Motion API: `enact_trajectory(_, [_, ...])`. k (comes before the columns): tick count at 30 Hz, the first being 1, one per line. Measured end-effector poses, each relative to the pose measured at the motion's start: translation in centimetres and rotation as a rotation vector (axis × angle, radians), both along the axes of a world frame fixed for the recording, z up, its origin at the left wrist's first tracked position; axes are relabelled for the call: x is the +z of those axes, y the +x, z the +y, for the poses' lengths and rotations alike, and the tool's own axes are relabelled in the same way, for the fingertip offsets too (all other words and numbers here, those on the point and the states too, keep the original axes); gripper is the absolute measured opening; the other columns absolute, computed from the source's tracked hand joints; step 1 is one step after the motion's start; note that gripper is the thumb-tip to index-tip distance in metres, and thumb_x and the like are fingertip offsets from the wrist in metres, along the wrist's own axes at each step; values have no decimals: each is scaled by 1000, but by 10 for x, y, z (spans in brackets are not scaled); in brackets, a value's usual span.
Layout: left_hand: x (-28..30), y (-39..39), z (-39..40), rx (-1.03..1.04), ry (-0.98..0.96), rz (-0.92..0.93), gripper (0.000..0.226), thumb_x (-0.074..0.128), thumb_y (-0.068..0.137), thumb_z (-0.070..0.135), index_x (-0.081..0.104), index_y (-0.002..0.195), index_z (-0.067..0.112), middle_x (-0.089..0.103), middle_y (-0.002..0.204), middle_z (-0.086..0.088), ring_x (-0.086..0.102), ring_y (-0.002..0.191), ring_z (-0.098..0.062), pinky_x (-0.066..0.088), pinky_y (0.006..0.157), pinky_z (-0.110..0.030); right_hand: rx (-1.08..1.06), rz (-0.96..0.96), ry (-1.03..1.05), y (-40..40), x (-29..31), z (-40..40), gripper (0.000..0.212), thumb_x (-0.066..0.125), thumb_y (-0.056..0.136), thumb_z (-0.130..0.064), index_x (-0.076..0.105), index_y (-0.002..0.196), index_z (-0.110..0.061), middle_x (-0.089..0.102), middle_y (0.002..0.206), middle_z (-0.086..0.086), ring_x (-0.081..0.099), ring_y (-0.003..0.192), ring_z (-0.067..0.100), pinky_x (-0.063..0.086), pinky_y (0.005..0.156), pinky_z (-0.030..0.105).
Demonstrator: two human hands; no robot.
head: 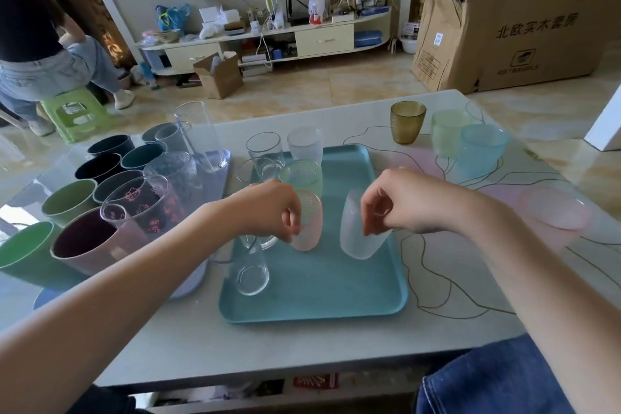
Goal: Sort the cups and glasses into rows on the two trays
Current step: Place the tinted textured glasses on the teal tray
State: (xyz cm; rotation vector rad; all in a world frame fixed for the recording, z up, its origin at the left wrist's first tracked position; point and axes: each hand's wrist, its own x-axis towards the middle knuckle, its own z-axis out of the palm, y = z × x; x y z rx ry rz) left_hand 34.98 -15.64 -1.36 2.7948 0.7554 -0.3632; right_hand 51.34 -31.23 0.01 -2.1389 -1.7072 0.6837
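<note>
A teal tray [322,296] lies in the middle of the table. My left hand [272,208] pinches the rim of a pink frosted glass [307,228] standing on it. My right hand [396,202] grips the rim of a white frosted glass [358,235], which leans to the left on the tray. Behind them on the tray stand a green frosted glass [302,175], a white frosted one [305,144] and clear glasses [263,153]. Another clear glass [250,269] stands at the tray's left edge. A lilac tray [215,158] on the left carries several cups.
Dark, green and mauve plastic cups [84,242] crowd the left tray, with a cartoon-printed glass [144,205] and a tall clear glass [198,134]. At the table's right stand an amber glass [407,121], a green cup [448,131], a blue cup [480,151] and a pink cup [554,215]. A person sits on a green stool [75,112] beyond.
</note>
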Motion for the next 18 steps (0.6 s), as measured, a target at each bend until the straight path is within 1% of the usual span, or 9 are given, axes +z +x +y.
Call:
enact_trajectory(1, [2, -1, 2, 7, -59, -18, 17, 75, 72, 14, 74, 87, 20, 73, 85, 8, 68, 84, -10, 53, 84, -27, 45, 5, -31, -3, -1, 0, 37, 51, 76, 10, 76, 76, -17, 75, 76, -5, 70, 72, 1, 58, 75, 20])
enact_trajectory(2, [4, -1, 4, 15, -113, -38, 20, 76, 71, 12, 74, 90, 18, 74, 89, 5, 68, 85, -9, 53, 85, -24, 83, -3, -52, -5, -2, 1, 37, 51, 76, 10, 76, 76, -17, 75, 76, -4, 70, 72, 0, 58, 76, 20])
enact_trajectory(5, [13, -5, 12, 48, -237, -129, 22, 77, 73, 7, 73, 92, 17, 73, 90, 5, 68, 84, -5, 51, 82, -14, 151, -57, -38, -16, -7, 2, 39, 49, 73, 12, 76, 73, -17, 75, 74, -3, 70, 71, 1, 59, 76, 26])
enact_trajectory(8, [18, -12, 19, 103, -302, -252, 21, 71, 77, 3, 73, 88, 21, 75, 88, 6, 69, 81, -3, 53, 82, -14, 230, -126, -1, -36, -12, 3, 42, 45, 67, 14, 69, 60, -19, 73, 75, -1, 70, 73, 10, 59, 74, 33])
enact_trajectory(11, [18, -16, 20, 133, -345, -340, 20, 71, 78, 2, 75, 86, 20, 76, 89, 2, 68, 78, -1, 53, 85, -19, 320, -209, 23, -57, -12, 4, 41, 47, 62, 15, 62, 55, -22, 69, 79, -2, 65, 72, 18, 54, 64, 28])
enact_trajectory(13, [17, -16, 18, 133, -375, -354, 18, 71, 78, 1, 75, 89, 16, 76, 91, -2, 68, 79, -4, 53, 86, -19, 358, -270, 1, -65, -13, 7, 35, 50, 59, 14, 61, 57, -19, 61, 69, -3, 61, 68, 23, 43, 53, 23])
enact_trajectory(14, [17, -17, 17, 130, -381, -351, 18, 71, 78, 1, 75, 91, 13, 76, 92, -4, 68, 80, -5, 53, 85, -18, 374, -296, -24, -67, -15, 9, 32, 51, 57, 13, 62, 57, -18, 59, 68, 0, 61, 67, 26, 39, 51, 22])
enact_trajectory(16, [16, -16, 16, 123, -392, -340, 18, 71, 78, 0, 74, 94, 9, 75, 93, -8, 68, 80, -8, 53, 83, -16, 406, -322, -60, -70, -21, 14, 28, 53, 55, 11, 63, 59, -15, 65, 73, 7, 63, 67, 30, 40, 52, 23])
enact_trajectory(18, [15, -14, 16, 111, -389, -323, 18, 72, 78, 1, 74, 94, 10, 75, 94, -10, 68, 80, -8, 52, 80, -13, 424, -302, -66, -70, -27, 19, 29, 54, 55, 11, 63, 59, -16, 67, 74, 8, 63, 66, 30, 47, 55, 28])
